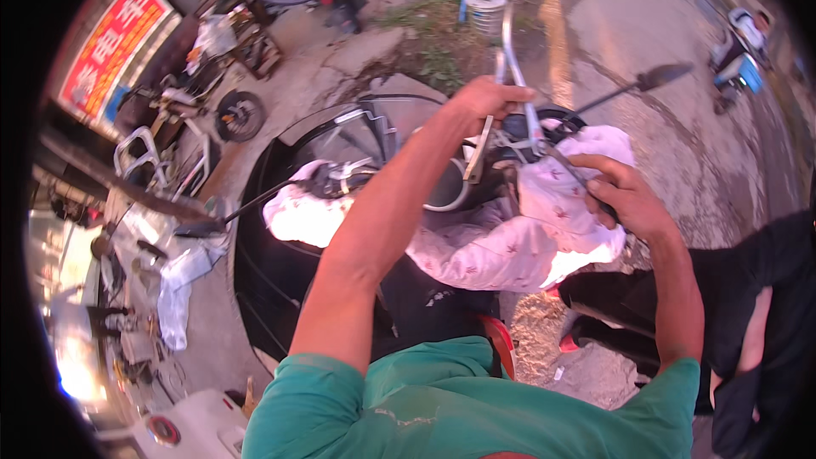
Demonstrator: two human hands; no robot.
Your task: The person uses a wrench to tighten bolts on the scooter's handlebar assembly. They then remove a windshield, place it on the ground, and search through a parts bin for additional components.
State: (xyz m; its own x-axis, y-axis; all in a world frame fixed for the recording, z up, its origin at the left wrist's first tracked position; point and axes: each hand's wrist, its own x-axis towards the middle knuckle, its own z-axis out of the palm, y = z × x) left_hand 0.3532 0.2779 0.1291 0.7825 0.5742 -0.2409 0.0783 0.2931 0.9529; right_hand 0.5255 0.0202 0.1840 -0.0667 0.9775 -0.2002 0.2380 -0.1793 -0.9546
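My left hand (493, 100) is closed around upright metal bars (515, 68) above a scooter's handlebar area (382, 144), with a flat pale bar (478, 153) hanging below it. My right hand (616, 191) is closed on a dark slender tool (568, 163), whose tip meets the lower end of the silvery bar beside a mirror stem (608, 95). A pink quilted cover (476, 251) drapes over the scooter's front below both hands. The exact joint at the tool's tip is too small to make out.
A person in dark clothing (756, 306) is close at my right; another (748, 34) is farther up the pavement. A striped bucket (486, 13) with poles stands ahead. At left are a loose wheel (240, 116), metal frames (144, 153), a red sign (110, 51) and plastic bags (178, 289).
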